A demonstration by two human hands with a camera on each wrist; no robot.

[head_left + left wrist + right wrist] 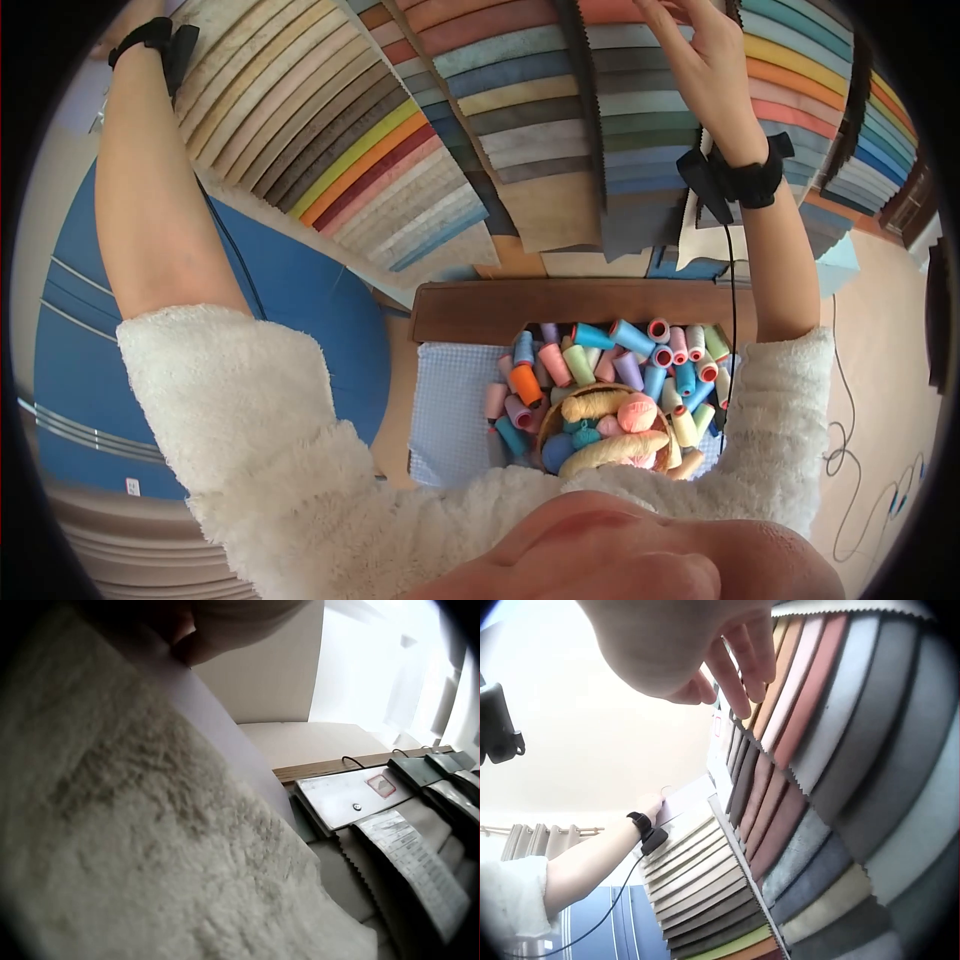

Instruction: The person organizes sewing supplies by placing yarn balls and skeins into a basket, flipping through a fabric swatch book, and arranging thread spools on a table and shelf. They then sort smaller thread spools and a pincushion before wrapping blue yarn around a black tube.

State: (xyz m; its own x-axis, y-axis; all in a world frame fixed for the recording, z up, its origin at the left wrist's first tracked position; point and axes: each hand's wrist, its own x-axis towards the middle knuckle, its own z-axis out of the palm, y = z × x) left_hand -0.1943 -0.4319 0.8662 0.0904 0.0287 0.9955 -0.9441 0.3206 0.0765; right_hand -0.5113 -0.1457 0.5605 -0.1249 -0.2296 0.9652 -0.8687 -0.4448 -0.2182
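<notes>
My left hand (658, 804) is up at the top edge of a long fabric swatch card (705, 877) with cream, brown and bright strips. In the left wrist view its fingers (196, 646) grip the card's pale header, beside a fuzzy beige fabric surface (172, 825). The head view shows this swatch card (330, 120) hanging at a slant, the hand partly cut off at the top. My right hand (705, 60) is raised before the other hanging swatch cards (520, 90). Its fingers (735, 679) are loosely extended, overlapping the orange and yellow strips in the right wrist view, and hold nothing.
Below the swatches, a wooden ledge (570, 310) borders a checked cloth (455, 410) with many thread spools (525, 382) and a basket of yarn (548, 425). A blue surface (300, 350) lies left. Black cables (733, 330) trail from both wrists.
</notes>
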